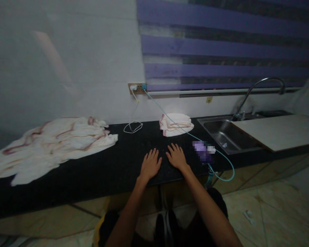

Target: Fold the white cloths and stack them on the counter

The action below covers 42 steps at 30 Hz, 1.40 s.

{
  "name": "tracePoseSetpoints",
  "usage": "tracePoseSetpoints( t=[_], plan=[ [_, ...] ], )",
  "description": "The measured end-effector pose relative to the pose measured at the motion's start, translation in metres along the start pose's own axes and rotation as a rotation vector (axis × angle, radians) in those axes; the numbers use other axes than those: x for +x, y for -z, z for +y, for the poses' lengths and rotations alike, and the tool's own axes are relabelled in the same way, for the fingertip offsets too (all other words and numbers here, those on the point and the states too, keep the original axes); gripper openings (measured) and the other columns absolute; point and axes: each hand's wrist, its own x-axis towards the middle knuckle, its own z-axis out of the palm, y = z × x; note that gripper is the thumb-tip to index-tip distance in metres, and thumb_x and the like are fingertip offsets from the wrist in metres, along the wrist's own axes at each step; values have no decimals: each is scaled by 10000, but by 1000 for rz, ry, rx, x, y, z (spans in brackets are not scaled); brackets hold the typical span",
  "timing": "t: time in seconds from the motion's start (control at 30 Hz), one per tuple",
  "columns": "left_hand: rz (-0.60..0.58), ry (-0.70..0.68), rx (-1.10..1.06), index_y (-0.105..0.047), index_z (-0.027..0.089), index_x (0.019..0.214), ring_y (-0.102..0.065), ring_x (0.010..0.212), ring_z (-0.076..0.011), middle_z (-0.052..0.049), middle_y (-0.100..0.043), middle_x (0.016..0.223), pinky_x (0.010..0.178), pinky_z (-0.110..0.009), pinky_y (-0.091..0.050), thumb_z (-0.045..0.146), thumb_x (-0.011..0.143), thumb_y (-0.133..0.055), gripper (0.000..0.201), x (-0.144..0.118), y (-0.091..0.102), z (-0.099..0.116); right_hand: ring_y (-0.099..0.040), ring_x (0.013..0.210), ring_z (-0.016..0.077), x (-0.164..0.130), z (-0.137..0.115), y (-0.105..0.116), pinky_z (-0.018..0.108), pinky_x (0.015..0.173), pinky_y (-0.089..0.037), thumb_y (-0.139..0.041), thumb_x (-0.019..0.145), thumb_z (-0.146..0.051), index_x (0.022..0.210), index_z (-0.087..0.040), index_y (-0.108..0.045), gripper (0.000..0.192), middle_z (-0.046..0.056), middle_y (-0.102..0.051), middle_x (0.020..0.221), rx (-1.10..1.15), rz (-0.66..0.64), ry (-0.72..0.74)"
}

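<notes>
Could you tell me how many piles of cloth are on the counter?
2: a large loose pile on the left, and a small folded pile beyond the right hand. Separate pieces inside cannot be counted.

In dim light, a purple-striped blind (pixel 221 44) and pale wall (pixel 92 68) rise behind a black counter (pixel 92 178).

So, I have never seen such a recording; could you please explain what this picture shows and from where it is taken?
No machine works here; this picture comes from a camera on the person's head. The bare left hand and bare right hand lie palms down on the black countertop, holding nothing. At the left lies a heap of white cloth with reddish stripes; beyond the hands lies a folded white cloth with reddish edging. To the right are a purple, pixelated object, a looped light-blue cable and a steel sink.
</notes>
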Motion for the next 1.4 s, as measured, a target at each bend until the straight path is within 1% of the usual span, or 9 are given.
tracePoseSetpoints(
  t=[0.13, 0.33, 0.53, 0.67, 1.03, 1.4],
  plan=[
    [4, -4, -25, -459, 116, 1576, -319, 1573, -291, -121, -370, 1676, 1286, -500, -294, 433, 1077, -274, 619, -1, -1, -1, -292, 1570, 325, -1, 3, 0, 507, 1247, -236, -379, 1084, -448, 1592, -195, -458, 573, 126, -362, 1686, 24, 17, 21],
    [-1, -2, -44, -465, 120, 1571, -319, 1573, -291, -114, -376, 1676, 1293, -500, -279, 433, 1081, -269, 613, -3, -3, -3, -293, 1571, 316, -4, 6, -1, 504, 1247, -251, -419, 1075, -419, 1556, -190, -509, 540, 132, -410, 1661, 47, 31, 34],
    [21, -6, -58, -485, 140, 1557, -328, 1570, -288, -117, -388, 1671, 1288, -497, -293, 432, 1079, -298, 591, -4, -5, -6, -305, 1565, 325, -4, 7, -2, 506, 1247, -262, -448, 1064, -408, 1545, -189, -524, 533, 129, -420, 1655, 59, 36, 44],
    [18, -13, -64, -491, 131, 1553, -331, 1568, -294, -120, -383, 1672, 1288, -500, -294, 424, 1079, -305, 588, -4, -5, -5, -314, 1561, 320, -4, 8, -3, 505, 1244, -270, -470, 1056, -408, 1539, -198, -531, 531, 128, -433, 1647, 62, 37, 45],
    [48, -27, -80, -497, 133, 1547, -338, 1564, -293, -126, -386, 1672, 1285, -506, -296, 438, 1078, -313, 588, -4, -11, -9, -302, 1565, 326, -6, 7, 0, 511, 1250, -255, -429, 1063, -404, 1537, -184, -533, 532, 124, -414, 1659, 75, 29, 45],
    [55, -23, -86, -511, 145, 1532, -356, 1555, -296, -124, -405, 1664, 1277, -507, -308, 427, 1072, -320, 572, -5, -9, -7, -302, 1562, 324, -7, 6, 2, 503, 1248, -259, -427, 1063, -398, 1528, -184, -543, 525, 121, -429, 1650, 76, 31, 47]
  ],
)
